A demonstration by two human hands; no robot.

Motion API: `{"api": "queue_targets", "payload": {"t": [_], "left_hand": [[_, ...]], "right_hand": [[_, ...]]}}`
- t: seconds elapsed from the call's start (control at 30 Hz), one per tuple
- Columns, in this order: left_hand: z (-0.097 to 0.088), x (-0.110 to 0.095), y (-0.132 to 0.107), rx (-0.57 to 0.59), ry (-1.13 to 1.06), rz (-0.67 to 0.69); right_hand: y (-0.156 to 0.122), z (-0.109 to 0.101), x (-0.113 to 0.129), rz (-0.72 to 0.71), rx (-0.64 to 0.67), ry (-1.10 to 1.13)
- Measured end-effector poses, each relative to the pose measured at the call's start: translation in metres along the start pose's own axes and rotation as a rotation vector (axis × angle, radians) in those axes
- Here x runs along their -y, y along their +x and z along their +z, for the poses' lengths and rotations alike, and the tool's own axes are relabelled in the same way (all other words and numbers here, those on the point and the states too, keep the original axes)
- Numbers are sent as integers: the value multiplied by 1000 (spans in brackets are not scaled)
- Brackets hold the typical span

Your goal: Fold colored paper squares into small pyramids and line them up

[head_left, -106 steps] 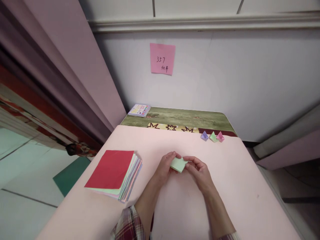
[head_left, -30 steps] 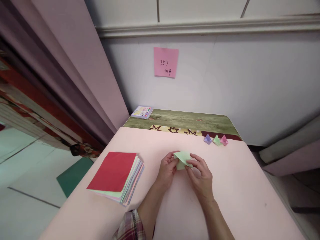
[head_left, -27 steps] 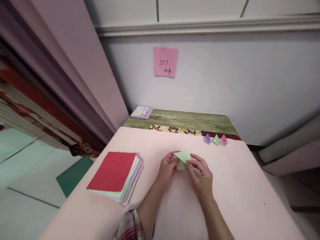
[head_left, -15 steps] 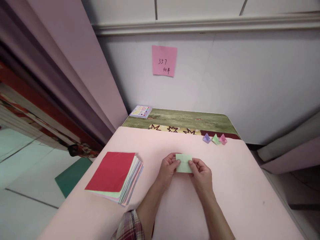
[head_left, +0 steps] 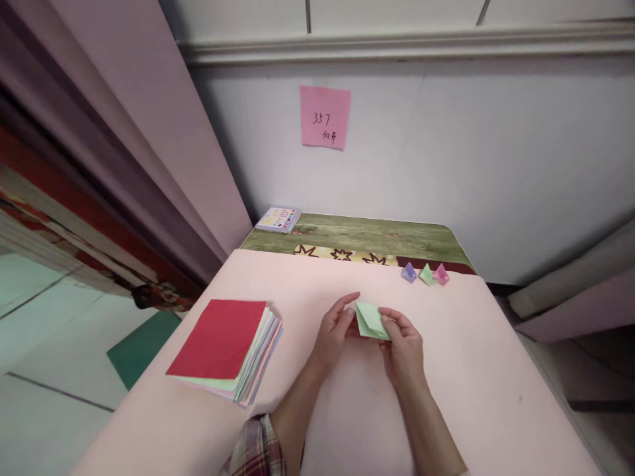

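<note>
A small light green folded paper [head_left: 370,318] is held above the table, its layers standing slightly apart at the left so a slanted flap shows. My right hand [head_left: 404,340] pinches its right side, thumb in front and fingers behind. Beside the left edge is my left hand [head_left: 333,330], open, with the index finger stretched up and the thumb close to the paper. Its lower fingers reach toward the paper's underside; whether they touch it I cannot tell.
Left of my hands lies a stack of coloured paper [head_left: 218,338], red on top. Small folded paper pieces, purple [head_left: 409,272], green [head_left: 427,275] and pink [head_left: 441,274], stand near the pink tabletop's far right edge. A booklet [head_left: 278,219] lies at the back left.
My left hand has loosened from the green paper and raised its index finger. The paper has turned and its layers have parted at the left, while my right hand keeps hold.
</note>
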State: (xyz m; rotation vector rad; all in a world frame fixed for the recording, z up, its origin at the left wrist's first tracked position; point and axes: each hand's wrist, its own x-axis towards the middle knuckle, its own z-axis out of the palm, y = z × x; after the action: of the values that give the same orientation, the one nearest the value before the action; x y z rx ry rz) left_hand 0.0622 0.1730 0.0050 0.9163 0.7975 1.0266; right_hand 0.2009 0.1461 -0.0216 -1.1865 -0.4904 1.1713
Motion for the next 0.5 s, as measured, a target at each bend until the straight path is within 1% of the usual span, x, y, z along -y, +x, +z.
{"api": "queue_targets", "payload": {"t": [0.17,0.3,0.5], "left_hand": [[-2,-1,1,2,52,58],[-3,-2,0,-47,63,44],[-7,2,2,-23,102,38]], "right_hand": [[0,0,0,42,0,21],[0,-1,-2,23,-10,-26],[0,-2,-4,28,6,-39]]}}
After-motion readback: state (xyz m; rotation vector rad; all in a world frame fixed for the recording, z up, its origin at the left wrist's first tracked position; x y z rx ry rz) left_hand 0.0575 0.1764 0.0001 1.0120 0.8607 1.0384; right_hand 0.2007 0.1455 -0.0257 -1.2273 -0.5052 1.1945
